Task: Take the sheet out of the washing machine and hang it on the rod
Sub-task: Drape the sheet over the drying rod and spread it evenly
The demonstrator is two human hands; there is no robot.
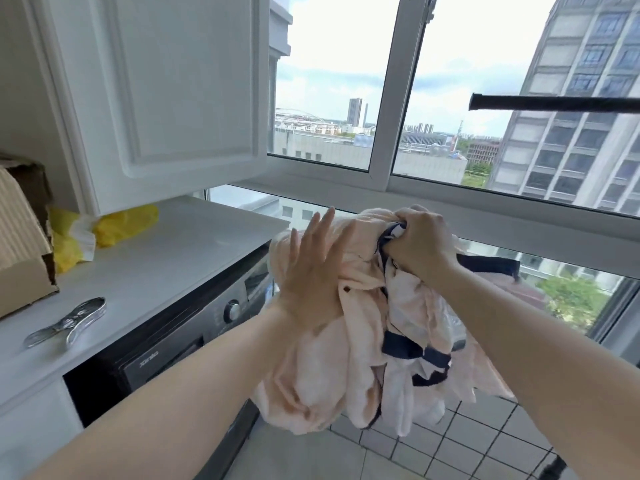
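Here the sheet (322,368) hangs bunched, pale pink with navy bands.

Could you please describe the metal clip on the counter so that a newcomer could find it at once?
Start at the white counter above the washing machine. At its near left end, in front of the cardboard box, lies the clip. It is the only shiny silver thing there, flat with two long handles, unlike the soft yellow bags further back.

Daylight is flooding in through the window (398,98), sky blowing out near white. Soft shadows only. Wide-angle lens is bending frame edges; left hand (311,268) is blurring slightly.
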